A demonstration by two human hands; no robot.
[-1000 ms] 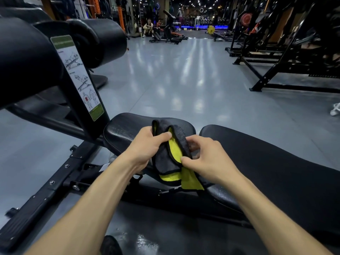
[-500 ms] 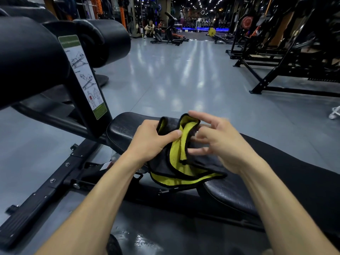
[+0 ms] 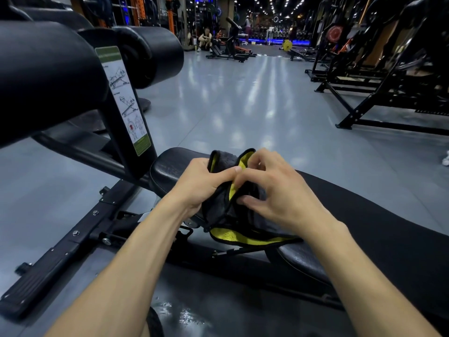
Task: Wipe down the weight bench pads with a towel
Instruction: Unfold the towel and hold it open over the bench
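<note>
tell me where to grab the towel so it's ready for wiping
Grip the towel by its bunched dark middle, from above, palm down. It's loosely folded over the seat pad, with loose yellow edges trailing toward you.

Count, head view: two hands, left hand [image 3: 202, 184] and right hand [image 3: 279, 195]; one towel [image 3: 233, 215], dark grey with a yellow underside. Bench pads: two, a seat pad [image 3: 173, 170] and a long back pad [image 3: 388, 227]; roller pads: two, one large [image 3: 43, 81] and one further back [image 3: 155, 54]. One instruction label [image 3: 125, 100] on the upright; one seated person [image 3: 206, 38] and one yellow weight plate [image 3: 287, 45] in the far background.
</note>
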